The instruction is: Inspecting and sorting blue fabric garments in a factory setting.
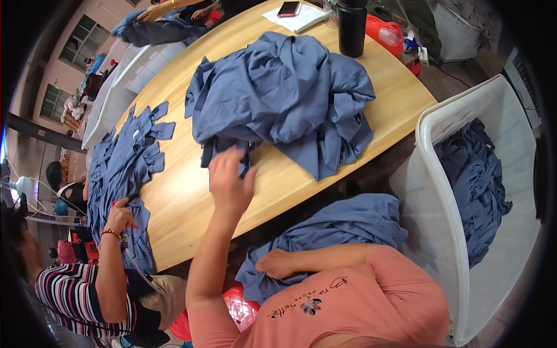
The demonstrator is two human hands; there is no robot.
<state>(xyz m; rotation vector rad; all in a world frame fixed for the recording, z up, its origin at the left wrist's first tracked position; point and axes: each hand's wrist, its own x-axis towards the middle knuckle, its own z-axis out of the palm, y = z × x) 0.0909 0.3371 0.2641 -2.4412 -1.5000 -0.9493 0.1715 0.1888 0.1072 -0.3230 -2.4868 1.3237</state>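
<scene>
One lap bundle (pixel 342 223), one table (pixel 180 203)

On the surface (pixel 180 209), a cloth heap (pixel 272 93) lies mid-way, with cloth pieces (pixel 125 159) to its left, a phone (pixel 289 8) on papers (pixel 306 22) behind it and a bottle (pixel 351 29) behind right, while a lap cloth (pixel 345 220) sits before the surface, left of a bin (pixel 432 153) holding more cloth (pixel 473 185).

The desk (pixel 191 185) offers passage between the flat garments (pixel 129 155) and large cloth pile (pixel 272 87); the pile stands between the left hand (pixel 229 178) and black bottle (pixel 351 29).
</scene>
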